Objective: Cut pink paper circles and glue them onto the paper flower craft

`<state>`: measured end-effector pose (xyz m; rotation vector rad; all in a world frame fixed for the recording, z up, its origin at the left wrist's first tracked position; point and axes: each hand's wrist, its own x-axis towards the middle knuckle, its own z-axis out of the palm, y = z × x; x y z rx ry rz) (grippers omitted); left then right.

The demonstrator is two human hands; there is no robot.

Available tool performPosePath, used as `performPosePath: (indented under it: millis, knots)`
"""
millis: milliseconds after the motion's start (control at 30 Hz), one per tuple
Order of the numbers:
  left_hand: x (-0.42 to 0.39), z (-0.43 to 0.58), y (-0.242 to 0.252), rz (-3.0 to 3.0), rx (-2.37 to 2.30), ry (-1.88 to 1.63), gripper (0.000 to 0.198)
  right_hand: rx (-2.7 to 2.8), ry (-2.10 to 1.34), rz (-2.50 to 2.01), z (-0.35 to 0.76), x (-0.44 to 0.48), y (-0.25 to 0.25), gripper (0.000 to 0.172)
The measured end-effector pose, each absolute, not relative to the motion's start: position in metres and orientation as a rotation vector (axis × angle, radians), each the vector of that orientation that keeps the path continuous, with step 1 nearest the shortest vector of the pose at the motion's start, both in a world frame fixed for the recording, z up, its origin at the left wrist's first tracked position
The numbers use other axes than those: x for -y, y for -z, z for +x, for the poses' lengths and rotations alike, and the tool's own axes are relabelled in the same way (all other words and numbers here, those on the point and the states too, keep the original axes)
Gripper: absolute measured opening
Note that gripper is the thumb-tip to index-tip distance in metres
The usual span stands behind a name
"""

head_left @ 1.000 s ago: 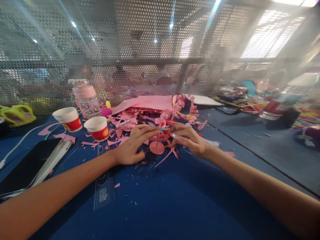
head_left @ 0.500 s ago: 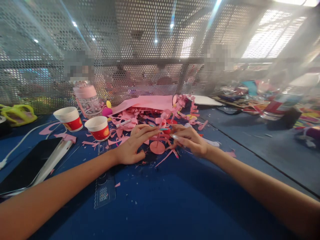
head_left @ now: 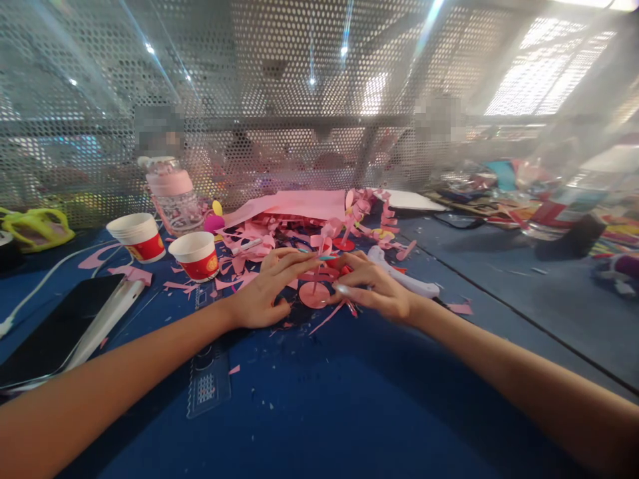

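A small pink paper piece with a round base (head_left: pixel 314 295) and a thin upright stem stands on the blue table between my hands. My left hand (head_left: pixel 264 291) lies at its left, fingers stretched out toward the upper part of the stem, thumb apart; the fingertips touch or nearly touch the pink paper. My right hand (head_left: pixel 377 287) is at its right, fingers bent and apart, with the fingertips near the right edge of the round base. Nothing can be made out in its fingers. Pink paper curls rise just behind the stem.
Two paper cups (head_left: pixel 197 258) (head_left: pixel 137 238), a pink bottle (head_left: pixel 172 196) and a phone (head_left: pixel 74 322) are at left. A clear ruler (head_left: pixel 210 379) lies nearby. Pink scraps (head_left: pixel 249 249) spread behind my hands. A white tool (head_left: pixel 404 276) lies beside my right hand; a clear bottle (head_left: pixel 564 206) stands at right.
My right hand has shifted slightly down and its fingers have spread, the fingertips now lower by the round base. More of the white tool shows. My left hand has hardly moved.
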<state>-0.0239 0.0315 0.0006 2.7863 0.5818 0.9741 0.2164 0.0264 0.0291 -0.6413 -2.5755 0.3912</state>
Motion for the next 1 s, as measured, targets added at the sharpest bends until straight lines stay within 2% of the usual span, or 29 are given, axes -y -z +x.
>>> performPosePath:
  millis: [333,500,733,1000]
  knots:
    - [-0.032,-0.024,0.0,2.793,-0.579,-0.973,0.078,2.559,-0.593,-0.698,0.207,-0.021,-0.03,0.051]
    - [-0.033,-0.024,0.0,2.799,-0.554,-0.964,0.078,2.432,-0.701,-0.651,0.212,-0.024,-0.027,0.058]
    - [-0.032,-0.024,0.0,2.8,-0.573,-0.984,0.079,2.637,-0.42,-0.671,0.209,-0.019,-0.028,0.05]
    - [-0.034,-0.024,0.001,2.805,-0.539,-0.977,0.078,2.357,-0.515,-0.66,0.22,-0.03,-0.028,0.053]
